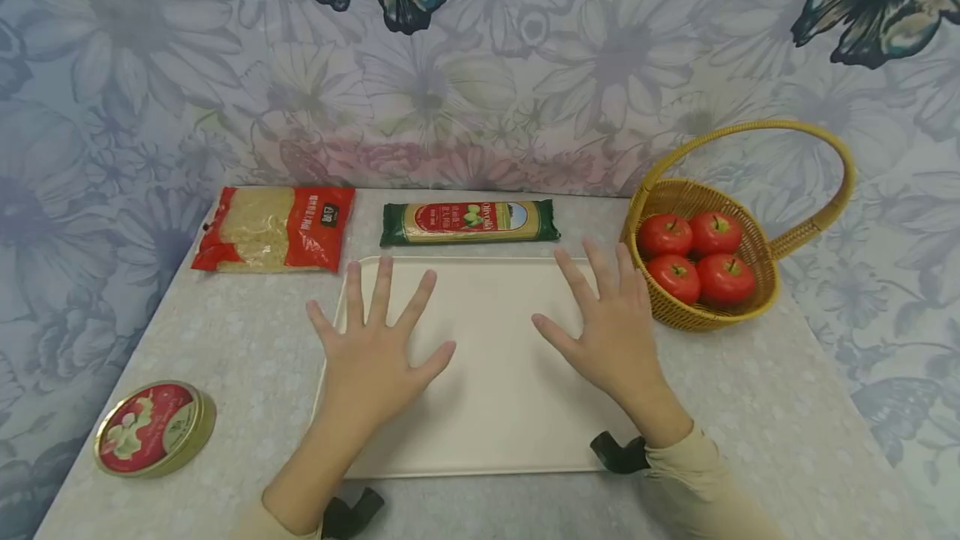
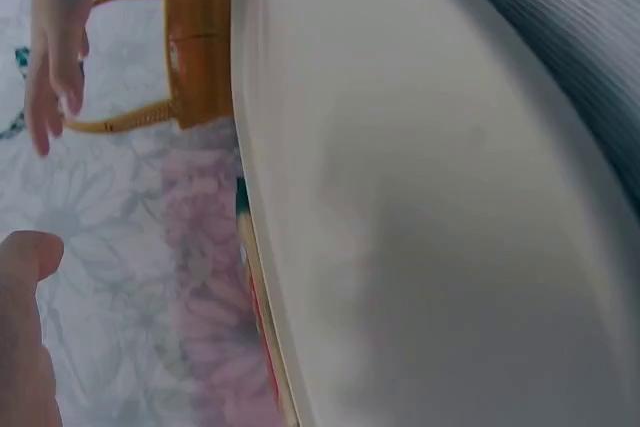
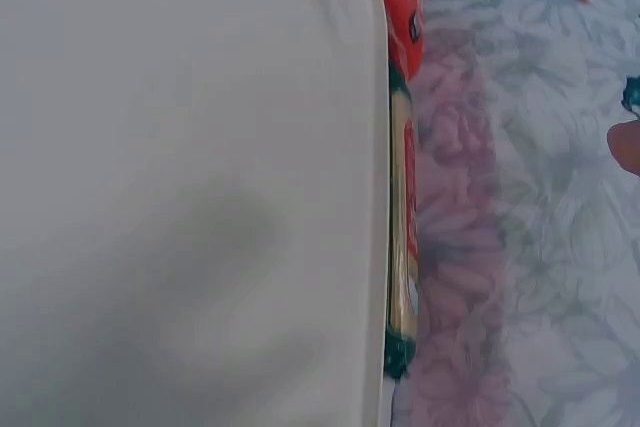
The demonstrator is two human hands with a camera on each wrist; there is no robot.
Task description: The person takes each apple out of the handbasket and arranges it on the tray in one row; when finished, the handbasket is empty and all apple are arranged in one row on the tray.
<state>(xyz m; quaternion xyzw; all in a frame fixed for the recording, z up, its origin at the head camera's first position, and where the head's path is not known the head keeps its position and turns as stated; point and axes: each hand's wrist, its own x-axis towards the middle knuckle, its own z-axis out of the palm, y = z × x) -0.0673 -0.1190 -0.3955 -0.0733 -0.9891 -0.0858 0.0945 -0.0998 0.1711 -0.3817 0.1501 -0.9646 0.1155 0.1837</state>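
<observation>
Both hands hover over a cream tray (image 1: 495, 407) with nothing in them. My left hand (image 1: 378, 357) is spread wide above the tray's left part, fingers straight. Over the right part my right hand (image 1: 615, 340) also has its fingers stretched out, its fingertips close to the basket. In the left wrist view the left thumb (image 2: 30, 257) shows at the edge, with the right hand (image 2: 60, 57) beyond. A fingertip of the right hand (image 3: 626, 147) appears at the right wrist view's border. Behind the tray lies a green and gold pasta packet (image 1: 471, 222).
A yellow wicker basket (image 1: 697, 319) with several red tomatoes (image 1: 726, 279) stands at the back right, its handle raised. At the back left lies a red and clear pasta bag (image 1: 273, 229). A round red and gold tin (image 1: 153, 427) sits front left. Patterned cloth (image 1: 480, 65) hangs behind.
</observation>
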